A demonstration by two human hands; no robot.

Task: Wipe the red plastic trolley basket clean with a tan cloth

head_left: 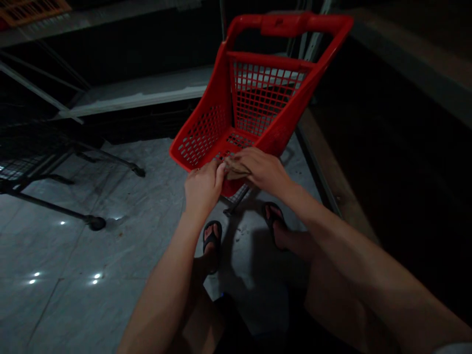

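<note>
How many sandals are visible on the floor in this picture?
2. The left black sandal is below the left hand; the right black sandal is below the right hand, near the red plastic basket.

We note a pale marble floor (121, 246); on it stand a red basket cart (258, 98), left a dark wheeled frame (55, 196), near our sandalled feet (212, 241).

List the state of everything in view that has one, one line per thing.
Red basket: tilted, empty as far as visible.
Cloth: bunched, pressed on the basket's near rim.
Left hand: gripping the rim beside the cloth.
Right hand: closed over the cloth.
Black trolley: standing on the floor, left.
</note>
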